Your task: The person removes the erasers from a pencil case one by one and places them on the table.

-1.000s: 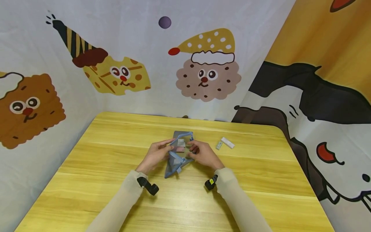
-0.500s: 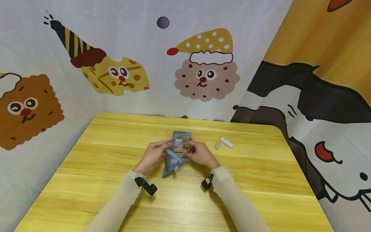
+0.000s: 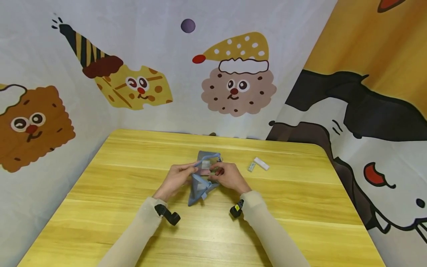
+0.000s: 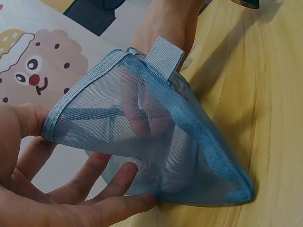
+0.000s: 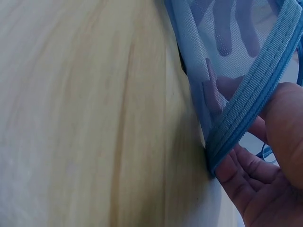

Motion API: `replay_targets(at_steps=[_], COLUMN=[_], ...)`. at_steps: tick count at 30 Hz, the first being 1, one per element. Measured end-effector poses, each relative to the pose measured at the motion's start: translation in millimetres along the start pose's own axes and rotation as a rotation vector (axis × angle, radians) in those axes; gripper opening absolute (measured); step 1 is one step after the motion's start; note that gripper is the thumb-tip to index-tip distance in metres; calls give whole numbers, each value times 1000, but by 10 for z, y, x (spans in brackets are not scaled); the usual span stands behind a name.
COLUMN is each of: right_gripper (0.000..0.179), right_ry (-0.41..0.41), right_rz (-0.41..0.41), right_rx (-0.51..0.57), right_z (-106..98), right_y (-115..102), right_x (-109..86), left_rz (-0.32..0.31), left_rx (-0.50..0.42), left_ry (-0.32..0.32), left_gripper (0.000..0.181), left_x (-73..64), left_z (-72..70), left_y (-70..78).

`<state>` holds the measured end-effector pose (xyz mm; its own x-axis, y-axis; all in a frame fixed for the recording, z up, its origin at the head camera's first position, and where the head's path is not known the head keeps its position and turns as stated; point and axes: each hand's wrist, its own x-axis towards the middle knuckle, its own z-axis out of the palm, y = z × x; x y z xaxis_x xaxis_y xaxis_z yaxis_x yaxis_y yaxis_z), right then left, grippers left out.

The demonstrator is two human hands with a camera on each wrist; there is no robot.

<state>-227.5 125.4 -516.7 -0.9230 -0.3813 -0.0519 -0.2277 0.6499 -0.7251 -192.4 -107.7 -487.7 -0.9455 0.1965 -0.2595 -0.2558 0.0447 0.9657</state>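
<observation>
A blue-grey mesh zip pouch (image 3: 197, 191) stands with its mouth spread open on the table. My left hand (image 3: 175, 181) pinches the left edge of its mouth between thumb and forefinger, and the other fingers spread beneath the mesh in the left wrist view. A whitish piece (image 3: 206, 163) and a pink piece (image 3: 205, 172) show in the opening. My right hand (image 3: 233, 178) reaches into the mouth from the right with bent fingers. In the right wrist view its thumb lies by the zip edge (image 5: 255, 85); I cannot tell whether those fingers hold anything.
To the right of the pouch lie a white oblong block (image 3: 261, 163) and a smaller pale green-and-white piece (image 3: 251, 167) on the wooden table (image 3: 133, 155). A printed cloth (image 3: 146, 44) hangs behind the table's far edge.
The pouch and both hands have shifted slightly left in the head view. My right fingers have moved a little further into the mouth, while my left hand keeps its grip on the edge.
</observation>
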Motion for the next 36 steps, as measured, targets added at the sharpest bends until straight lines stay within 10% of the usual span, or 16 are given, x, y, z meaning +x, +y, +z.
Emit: replay_targets(at_steps=[36], right_gripper=[27], right_ry=[43], right_rz=[88], right_rx=[-39], right_z=[48], right_y=[-124], right_x=[35], left_rz=[-14], left_rx=[34], left_ry=[46], left_gripper=[32], left_x=[7], left_z=[50], left_y=[13])
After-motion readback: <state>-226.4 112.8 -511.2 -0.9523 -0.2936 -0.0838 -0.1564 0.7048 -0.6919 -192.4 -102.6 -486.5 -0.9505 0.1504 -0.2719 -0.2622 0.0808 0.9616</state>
